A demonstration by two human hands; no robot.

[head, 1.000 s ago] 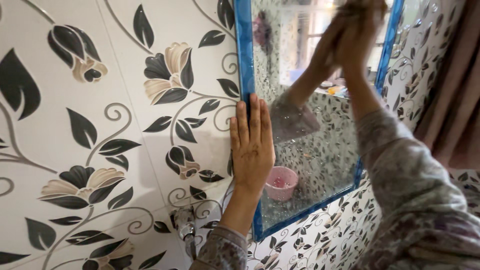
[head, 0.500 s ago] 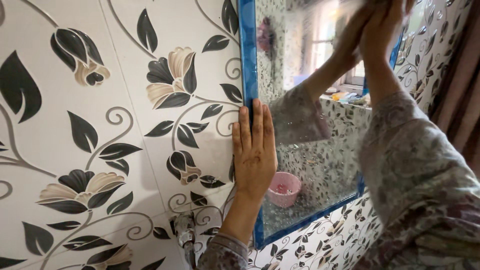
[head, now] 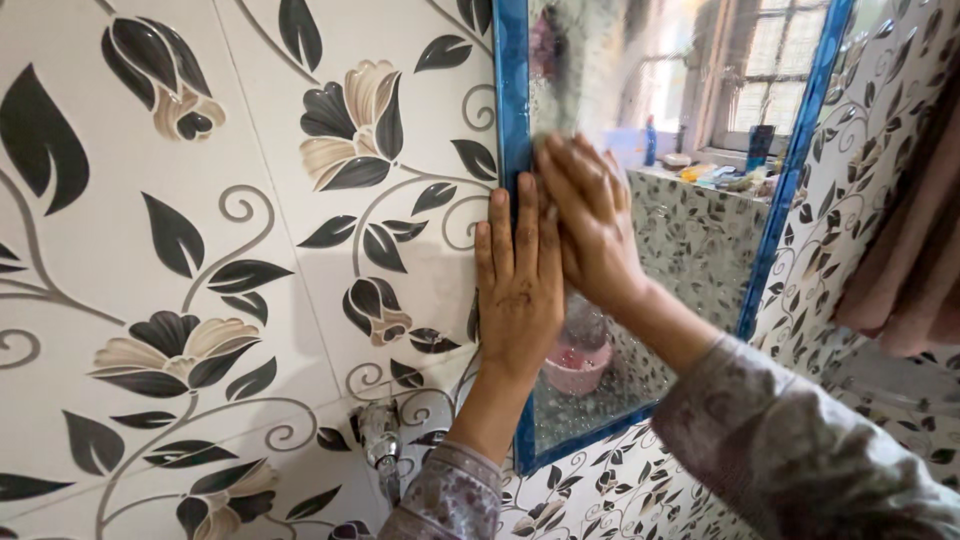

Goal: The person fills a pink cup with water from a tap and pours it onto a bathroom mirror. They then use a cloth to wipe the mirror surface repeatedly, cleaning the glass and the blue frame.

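Mirror (head: 690,230): one unit, rectangular, glossy glass spotted with droplets, bordered by a blue frame (head: 513,110); long axis upright, slightly tilted in view, face turned toward the room. Mounted on glazed wall tiles (head: 200,250) printed with dark leaves and cream flowers.

Hands: two. Left hand (head: 520,285) laid flat, fingers straight and together, pointing up along the frame's left edge, touching frame and glass; grip fully open, holding nothing. Right hand (head: 590,225) pressed against the glass just right of the left hand, fingers spread and extended; whether anything lies under the palm cannot be told. Both sleeves of patterned grey fabric.

Metal tap (head: 378,445): one, chrome, low on the wall, left of the left forearm. Pink round bowl (head: 578,365): one, seen as a reflection in the lower glass.
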